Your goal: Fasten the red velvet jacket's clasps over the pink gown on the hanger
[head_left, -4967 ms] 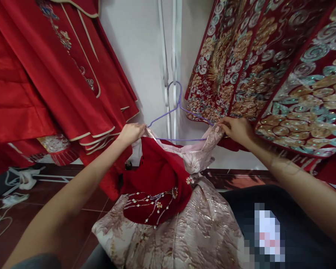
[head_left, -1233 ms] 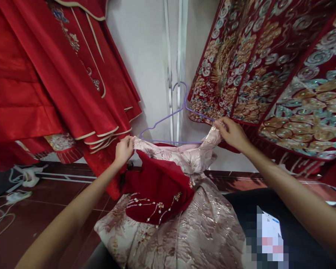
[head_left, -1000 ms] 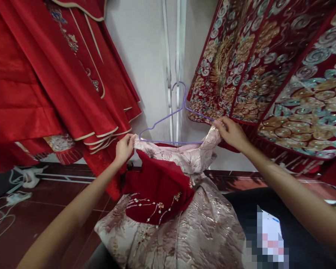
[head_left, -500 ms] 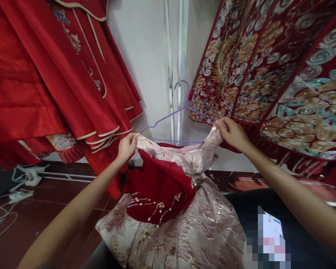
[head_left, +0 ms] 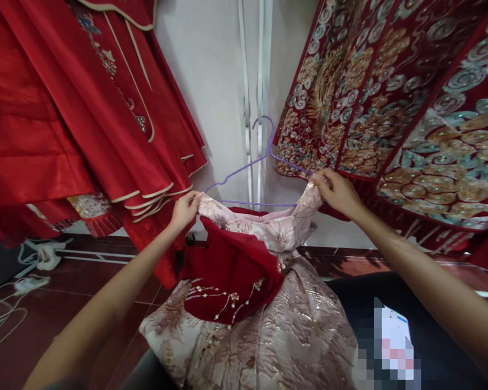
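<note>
A pale pink brocade dress [head_left: 301, 319] with a metallic floral pattern hangs from a purple wire hanger [head_left: 248, 162] and spreads down over my lap. My left hand [head_left: 186, 210] pinches its left shoulder strap at the hanger's left end. The right strap is gripped by my right hand [head_left: 336, 192] at the hanger's other end, fingers closed. Over the front of the dress lies a dark red velvet piece [head_left: 231, 271] trimmed with beaded strands. The hanger's hook points up, with nothing visibly hung on it.
Red satin garments [head_left: 65, 119] hang on the left, and embroidered red panels [head_left: 374, 108] on the right. White metal poles [head_left: 252, 97] stand against the wall ahead. White cables [head_left: 20, 303] lie on the tiled floor at left. A phone [head_left: 396, 330], partly blurred, rests on dark fabric at right.
</note>
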{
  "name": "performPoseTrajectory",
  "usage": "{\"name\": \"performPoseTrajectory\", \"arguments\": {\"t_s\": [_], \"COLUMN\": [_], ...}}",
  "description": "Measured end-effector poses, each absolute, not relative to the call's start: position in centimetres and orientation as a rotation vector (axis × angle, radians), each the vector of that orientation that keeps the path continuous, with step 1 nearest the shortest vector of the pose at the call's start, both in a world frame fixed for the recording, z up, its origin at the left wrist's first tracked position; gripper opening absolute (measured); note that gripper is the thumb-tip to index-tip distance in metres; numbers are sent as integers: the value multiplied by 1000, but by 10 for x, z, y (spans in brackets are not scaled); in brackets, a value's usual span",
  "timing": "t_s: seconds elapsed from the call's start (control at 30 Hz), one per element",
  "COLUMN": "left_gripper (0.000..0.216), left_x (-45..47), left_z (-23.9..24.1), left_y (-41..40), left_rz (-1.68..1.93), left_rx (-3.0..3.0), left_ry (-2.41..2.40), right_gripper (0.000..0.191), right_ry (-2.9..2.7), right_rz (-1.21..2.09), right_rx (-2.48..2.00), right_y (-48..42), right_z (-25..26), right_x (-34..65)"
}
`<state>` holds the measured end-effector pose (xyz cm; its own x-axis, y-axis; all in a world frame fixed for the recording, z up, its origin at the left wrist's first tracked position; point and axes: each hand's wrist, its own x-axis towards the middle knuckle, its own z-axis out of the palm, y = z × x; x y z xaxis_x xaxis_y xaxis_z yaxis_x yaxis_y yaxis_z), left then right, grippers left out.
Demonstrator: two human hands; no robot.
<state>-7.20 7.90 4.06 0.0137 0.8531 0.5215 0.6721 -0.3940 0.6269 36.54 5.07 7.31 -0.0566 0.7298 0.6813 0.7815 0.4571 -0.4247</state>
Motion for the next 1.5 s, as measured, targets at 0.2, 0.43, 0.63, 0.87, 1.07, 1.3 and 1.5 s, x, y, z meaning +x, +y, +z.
{"name": "performPoseTrajectory", "arguments": {"t_s": [0.2, 0.43, 0.63, 0.87, 1.07, 1.3, 1.5], "left_gripper": [31, 37, 40, 50, 44, 49, 41], "left_x": [-77, -83, -85, -62, -14, 3, -27], "left_z": [39, 31, 28, 57, 99, 104, 84], "left_y": [86, 83, 82, 97, 94, 39, 50], "left_rz": [1140, 1166, 1236, 1360, 1173, 980, 239], "left_rx": [2084, 2152, 2145, 2085, 2369, 2469, 2135], "left_ry": [1755, 1661, 1535, 1420, 1385, 2119, 1929], "right_gripper": [30, 29, 30, 31, 31, 32, 33], "right_ry": [-1800, -1800, -1809, -1835, -1867, -1858, -1853], "right_rz": [-77, -81, -62, -27, -25, 1, 5], "right_rx": [-1293, -1300, -1293, -1266, -1296, -1293, -1291], "right_y": [50, 50, 52, 56, 50, 48, 51], "right_z": [74, 74, 72, 73, 80, 82, 79], "right_x": [364, 365, 367, 371, 366, 365, 365]}}
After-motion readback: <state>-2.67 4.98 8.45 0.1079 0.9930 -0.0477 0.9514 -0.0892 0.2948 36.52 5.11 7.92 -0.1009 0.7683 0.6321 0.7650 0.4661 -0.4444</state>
